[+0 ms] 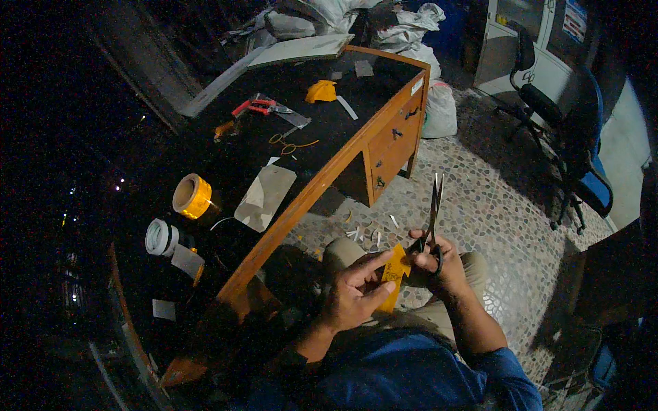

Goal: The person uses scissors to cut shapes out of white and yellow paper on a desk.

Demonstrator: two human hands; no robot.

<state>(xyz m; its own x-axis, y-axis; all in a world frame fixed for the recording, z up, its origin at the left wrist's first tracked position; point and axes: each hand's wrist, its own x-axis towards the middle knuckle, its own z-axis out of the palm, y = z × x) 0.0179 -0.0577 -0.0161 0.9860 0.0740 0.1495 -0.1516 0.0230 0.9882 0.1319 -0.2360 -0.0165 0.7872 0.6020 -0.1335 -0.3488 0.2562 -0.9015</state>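
Observation:
My left hand (362,293) pinches a strip of yellow reflective tape (391,287) between thumb and fingers. The strip bears printed marks, and its upper right edge is cut into points. Scissors (434,226) with black handles are held in my right hand (443,264). Their blades point away from me and stand slightly apart, clear of the strip. Both hands are above my lap, to the right of the desk edge. On the desk, a roll of yellow reflective tape (193,197) stands beside a white ring-shaped part (161,237).
The wooden desk (324,182) carries a rectangular plate (265,198), red-handled tool (254,105), yellow wire loop (289,146) and yellow cut piece (322,91). Scraps (355,234) litter the pebble-patterned floor (462,185). White sacks (437,110) stand behind; an office chair (588,164) is at right.

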